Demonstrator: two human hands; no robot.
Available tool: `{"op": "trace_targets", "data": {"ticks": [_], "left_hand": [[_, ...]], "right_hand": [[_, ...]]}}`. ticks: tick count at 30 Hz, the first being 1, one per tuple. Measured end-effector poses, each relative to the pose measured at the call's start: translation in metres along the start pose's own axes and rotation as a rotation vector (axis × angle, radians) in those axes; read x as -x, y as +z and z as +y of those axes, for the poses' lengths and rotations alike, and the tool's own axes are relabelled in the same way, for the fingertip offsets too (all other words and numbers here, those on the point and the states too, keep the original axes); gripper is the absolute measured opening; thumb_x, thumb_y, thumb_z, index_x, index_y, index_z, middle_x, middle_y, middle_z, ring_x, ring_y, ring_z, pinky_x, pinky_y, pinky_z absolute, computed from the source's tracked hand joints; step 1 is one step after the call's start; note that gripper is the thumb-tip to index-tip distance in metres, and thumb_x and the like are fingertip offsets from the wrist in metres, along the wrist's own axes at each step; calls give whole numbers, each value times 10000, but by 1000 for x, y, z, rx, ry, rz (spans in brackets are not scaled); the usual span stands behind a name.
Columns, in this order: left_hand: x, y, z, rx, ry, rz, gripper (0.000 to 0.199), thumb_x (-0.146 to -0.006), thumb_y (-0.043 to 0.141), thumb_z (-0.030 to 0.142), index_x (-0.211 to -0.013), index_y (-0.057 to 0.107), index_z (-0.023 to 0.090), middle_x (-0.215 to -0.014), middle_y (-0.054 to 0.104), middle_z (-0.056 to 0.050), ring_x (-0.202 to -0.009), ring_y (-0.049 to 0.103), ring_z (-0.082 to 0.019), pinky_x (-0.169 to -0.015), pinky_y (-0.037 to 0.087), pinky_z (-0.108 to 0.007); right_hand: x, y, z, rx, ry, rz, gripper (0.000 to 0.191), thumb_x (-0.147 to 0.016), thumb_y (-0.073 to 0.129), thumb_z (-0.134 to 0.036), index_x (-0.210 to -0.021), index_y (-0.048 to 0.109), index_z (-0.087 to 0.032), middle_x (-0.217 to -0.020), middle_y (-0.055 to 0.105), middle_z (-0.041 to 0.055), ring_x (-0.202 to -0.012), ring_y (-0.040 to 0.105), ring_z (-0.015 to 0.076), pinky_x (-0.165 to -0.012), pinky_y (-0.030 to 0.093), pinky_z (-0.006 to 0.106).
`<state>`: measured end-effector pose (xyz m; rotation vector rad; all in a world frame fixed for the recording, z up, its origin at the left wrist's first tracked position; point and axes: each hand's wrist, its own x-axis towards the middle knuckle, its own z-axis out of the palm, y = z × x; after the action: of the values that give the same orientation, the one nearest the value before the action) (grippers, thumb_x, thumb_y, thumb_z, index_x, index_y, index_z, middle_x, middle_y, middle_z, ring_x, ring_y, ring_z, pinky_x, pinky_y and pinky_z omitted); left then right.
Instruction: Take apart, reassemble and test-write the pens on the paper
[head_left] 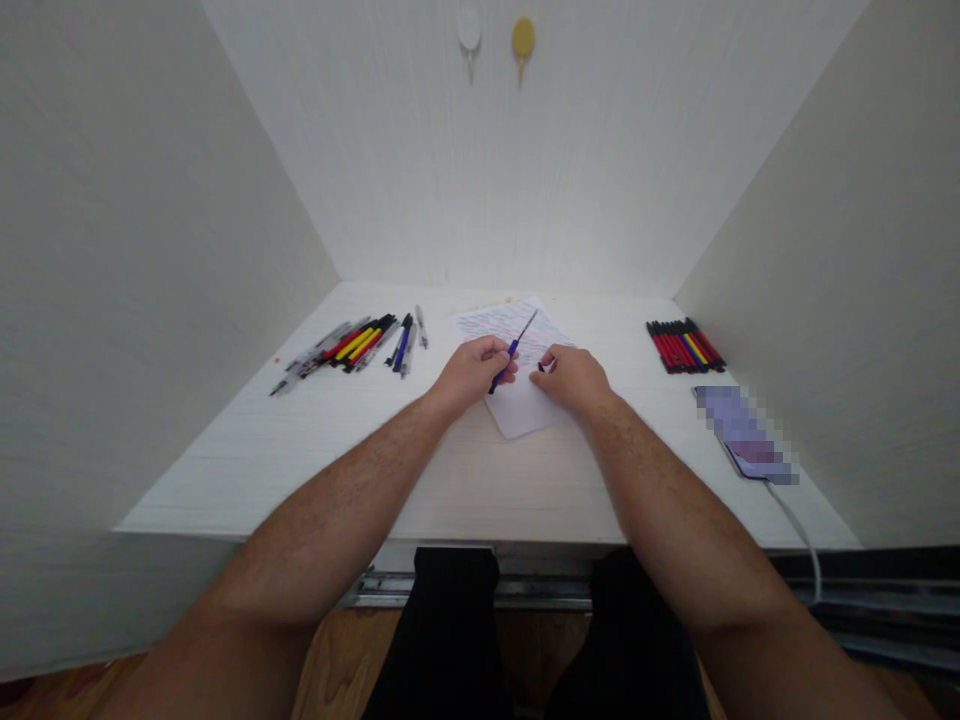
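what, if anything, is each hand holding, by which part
The left hand grips a blue pen by its barrel; the right hand pinches a small dark piece, where is unclear.

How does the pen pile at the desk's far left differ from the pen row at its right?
The pen pile overlaps untidily; the pen row lies neatly side by side. The pile looks partly clear or whitish; the row is mostly red. Both include yellow and lie on the white desk.

Pale walls (510, 190) (softly lit) enclose a white desk (495, 490).
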<state>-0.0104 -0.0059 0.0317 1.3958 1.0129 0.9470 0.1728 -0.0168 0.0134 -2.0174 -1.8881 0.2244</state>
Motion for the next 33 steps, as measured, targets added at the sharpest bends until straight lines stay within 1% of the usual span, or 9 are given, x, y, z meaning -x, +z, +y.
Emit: {"op": "trace_targets", "data": {"ticks": [4, 8, 10, 13, 16, 19, 23, 28, 33], "left_hand": [[0, 0, -2, -22, 5, -5, 51, -820, 596, 192, -822, 615, 145, -756, 687, -36, -638, 636, -113, -621, 480, -240], [0, -1, -3, -13, 11, -13, 51, -817, 592, 195, -818, 608, 147, -744, 678, -31, -637, 633, -115, -621, 481, -244], [0, -1, -3, -5, 8, -17, 57, -815, 593, 202, -817, 603, 146, -738, 674, -29, -631, 630, -114, -615, 480, -244], [-1, -1, -5, -3, 4, -21, 60, -810, 594, 205, -824, 594, 147, -734, 670, -28, -617, 627, -115, -587, 468, -238], [-1, -1, -6, -16, 16, -27, 75, -794, 611, 216, -824, 589, 151, -730, 668, -26, -602, 615, -112, -553, 444, -225], [-2, -1, -7, -38, 30, -37, 94, -782, 628, 234, -808, 586, 153, -714, 664, -24, -584, 601, -107, -540, 430, -220], [-1, -1, -9, -72, 50, -51, 94, -776, 622, 231, -816, 582, 156, -687, 662, -20, -574, 595, -110, -540, 425, -223], [-2, -3, -12, -145, 99, -89, 120, -773, 628, 261, -821, 588, 158, -660, 662, -16, -566, 580, -107, -542, 419, -222], [-3, -4, -12, -158, 108, -89, 124, -777, 618, 271, -828, 592, 161, -660, 661, -17, -554, 572, -108, -535, 419, -228]], "right_hand": [[-1, 3, 0, -14, -3, -22, 267, -759, 659, -327, -995, 710, -212, -948, 731, 96, -849, 650, 224, -746, 461, 321], [-4, 3, 0, -135, -14, 45, 216, -765, 610, -262, -929, 724, -182, -909, 728, 104, -841, 649, 226, -764, 464, 335], [-6, 1, -1, -295, 9, 116, 168, -744, 616, -252, -856, 716, -178, -832, 719, 75, -780, 640, 199, -732, 466, 316], [-8, -4, -3, -653, 79, 190, 125, -705, 646, -261, -790, 672, -174, -678, 665, 14, -622, 592, 143, -604, 448, 265], [-8, -9, -8, -1000, 107, 154, 153, -681, 670, -289, -774, 621, -178, -548, 585, -36, -485, 513, 106, -465, 376, 222], [-5, -12, -12, -1196, 46, 111, 200, -666, 699, -321, -767, 598, -181, -539, 589, -37, -451, 496, 89, -422, 349, 206], [-1, -14, -15, -1244, -7, 93, 252, -654, 737, -355, -769, 595, -181, -574, 622, -23, -462, 512, 81, -425, 359, 200], [1, -13, -17, -1227, -4, 73, 285, -641, 756, -368, -780, 591, -182, -563, 615, -32, -459, 503, 78, -429, 362, 200], [1, -13, -17, -1239, -8, 76, 268, -638, 752, -343, -779, 593, -180, -573, 620, -30, -455, 502, 78, -423, 359, 204]]}}
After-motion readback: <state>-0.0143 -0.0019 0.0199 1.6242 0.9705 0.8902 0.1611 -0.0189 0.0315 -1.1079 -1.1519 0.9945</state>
